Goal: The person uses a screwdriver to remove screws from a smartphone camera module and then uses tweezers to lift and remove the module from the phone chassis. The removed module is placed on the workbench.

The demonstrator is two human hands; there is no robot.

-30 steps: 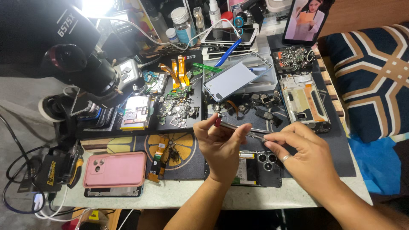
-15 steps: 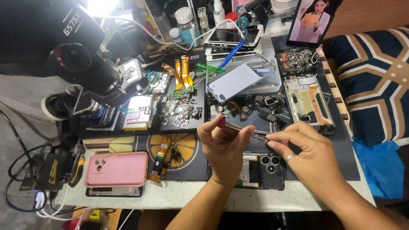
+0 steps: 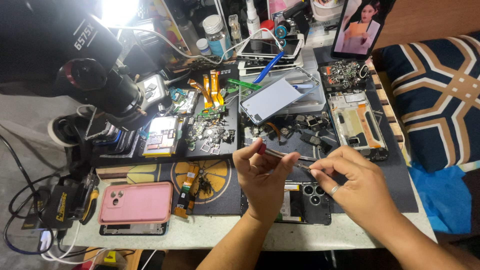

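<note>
One screwdriver (image 3: 280,154), red-capped, held across both hands near centre: left hand (image 3: 262,175) fingers closed on its handle, right hand (image 3: 357,187) fingertips pinched at its tip. One opened phone (image 3: 305,202) lies beneath; one pink phone (image 3: 135,202) near left; one microscope (image 3: 75,65) far left.

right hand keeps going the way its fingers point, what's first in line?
The right hand points left along the screwdriver that both hands hold, so it would probably meet the left hand first. Depth is unclear, but they look nearly level.
</note>
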